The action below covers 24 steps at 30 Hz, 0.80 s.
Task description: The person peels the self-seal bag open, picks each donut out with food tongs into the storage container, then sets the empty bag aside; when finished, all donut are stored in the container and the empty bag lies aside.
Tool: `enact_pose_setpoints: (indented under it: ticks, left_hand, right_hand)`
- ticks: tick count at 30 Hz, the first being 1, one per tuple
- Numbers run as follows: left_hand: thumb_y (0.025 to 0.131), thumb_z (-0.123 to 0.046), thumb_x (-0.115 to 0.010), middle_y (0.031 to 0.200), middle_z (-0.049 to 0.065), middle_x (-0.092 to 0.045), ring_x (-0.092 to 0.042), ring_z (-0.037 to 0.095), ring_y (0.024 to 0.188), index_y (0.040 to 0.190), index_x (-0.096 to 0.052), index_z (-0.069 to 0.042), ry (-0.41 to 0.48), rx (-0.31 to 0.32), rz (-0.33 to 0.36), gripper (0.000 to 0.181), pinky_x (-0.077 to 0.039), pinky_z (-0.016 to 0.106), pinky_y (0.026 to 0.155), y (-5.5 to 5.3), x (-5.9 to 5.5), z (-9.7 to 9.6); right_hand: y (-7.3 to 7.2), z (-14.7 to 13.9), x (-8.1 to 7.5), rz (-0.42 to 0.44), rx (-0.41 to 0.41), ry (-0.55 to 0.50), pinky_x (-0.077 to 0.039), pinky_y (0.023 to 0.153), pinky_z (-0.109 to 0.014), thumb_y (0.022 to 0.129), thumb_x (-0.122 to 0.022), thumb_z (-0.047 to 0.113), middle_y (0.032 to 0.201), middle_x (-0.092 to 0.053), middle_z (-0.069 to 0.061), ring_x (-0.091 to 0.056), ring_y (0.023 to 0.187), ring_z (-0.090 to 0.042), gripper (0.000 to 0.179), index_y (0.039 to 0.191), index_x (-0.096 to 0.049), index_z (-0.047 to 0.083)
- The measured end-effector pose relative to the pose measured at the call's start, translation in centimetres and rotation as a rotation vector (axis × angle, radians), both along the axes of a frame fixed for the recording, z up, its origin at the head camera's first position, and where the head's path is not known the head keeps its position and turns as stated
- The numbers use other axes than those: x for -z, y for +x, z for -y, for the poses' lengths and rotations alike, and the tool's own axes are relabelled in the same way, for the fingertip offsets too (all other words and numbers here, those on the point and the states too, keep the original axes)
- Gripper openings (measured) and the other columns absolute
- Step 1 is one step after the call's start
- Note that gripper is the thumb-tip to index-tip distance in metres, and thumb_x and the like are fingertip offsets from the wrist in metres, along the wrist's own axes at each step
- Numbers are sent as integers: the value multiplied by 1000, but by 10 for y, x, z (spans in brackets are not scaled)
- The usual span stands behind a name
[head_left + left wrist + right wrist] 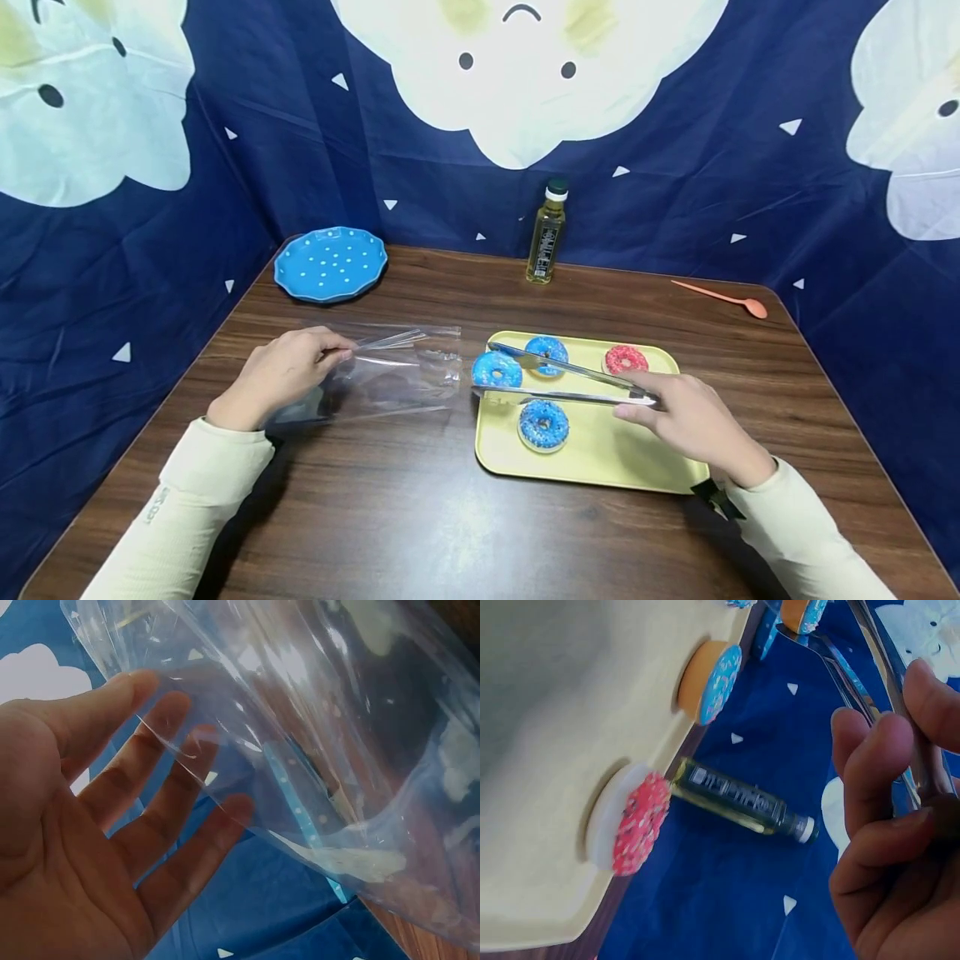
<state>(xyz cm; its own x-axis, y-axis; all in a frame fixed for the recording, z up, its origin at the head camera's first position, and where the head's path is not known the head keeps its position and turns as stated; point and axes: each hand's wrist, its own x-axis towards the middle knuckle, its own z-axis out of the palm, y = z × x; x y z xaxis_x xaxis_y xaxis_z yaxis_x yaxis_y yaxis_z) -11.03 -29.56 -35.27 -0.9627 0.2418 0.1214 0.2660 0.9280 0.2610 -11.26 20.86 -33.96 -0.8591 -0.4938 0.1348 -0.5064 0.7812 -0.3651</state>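
Observation:
My left hand [288, 375] pinches the edge of a clear plastic bag [405, 375] between thumb and fingertips. The bag stretches right, its far end close to the tray. Metal tongs [570, 396] are in my right hand [686, 417], pointing left. Between their tips sits a blue-iced donut [497, 369], raised at the tray's left edge; the right wrist view shows this donut [802, 613] clear of the tray. Two more blue donuts, one at the back [547, 354] and one in front [543, 426], lie on the yellow tray [630, 458] with a pink sprinkled donut [626, 360].
A blue dotted plate [330, 264] is at the back left of the wooden table [420, 533]. An oil bottle [546, 237] stands upright behind the tray. At the back right lies an orange spoon [738, 302]. Blue cloth [450, 183] hangs around the table.

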Motion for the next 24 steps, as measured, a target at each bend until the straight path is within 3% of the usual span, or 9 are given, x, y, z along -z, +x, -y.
enact_pose_setpoints:
  ticks: [3, 6, 13, 18, 24]
  left_hand:
    - [99, -21, -66, 110, 7, -72, -68, 25, 95, 113, -77, -12, -7, 14, -8, 20, -53, 49, 70, -1, 1, -2]
    - [98, -21, -67, 107, 4, -73, -66, 21, 90, 113, -78, -12, -8, 16, -6, 20, -51, 45, 66, -1, 0, -4]
    - [98, -22, -67, 105, 2, -73, -63, 17, 82, 112, -78, -13, -15, 18, -11, 19, -49, 41, 61, -2, 2, -6]
    - [98, -22, -67, 107, 3, -73, -66, 21, 89, 112, -78, -14, -16, 10, -12, 20, -51, 47, 65, -2, 3, -7]
    - [98, -22, -67, 109, 5, -73, -68, 24, 94, 113, -78, -13, -15, 4, -10, 20, -52, 49, 67, -1, 2, -8]
  right_hand:
    - [7, -8, 1, 1, 30, -7, -43, 63, -35, 90, -77, 37, 80, -66, 7, -52, 69, -12, 46, 127, -70, 11]
    - [14, -16, 2, 1, 54, -19, -47, 68, -38, 90, -77, 36, 98, -72, 1, -58, 77, -13, 44, 125, -71, 11]
    - [28, -32, 3, 43, 122, -25, -41, 61, -31, 91, -75, 38, 77, -59, 10, -51, 70, -11, 44, 126, -70, 11]
    - [36, -45, 4, 38, 167, -8, -45, 66, -39, 89, -77, 37, 91, -69, 4, -56, 76, -15, 46, 126, -70, 10]
    - [48, -62, 8, 39, 230, -3, -44, 64, -40, 89, -77, 37, 83, -66, 4, -55, 74, -15, 50, 128, -68, 7]
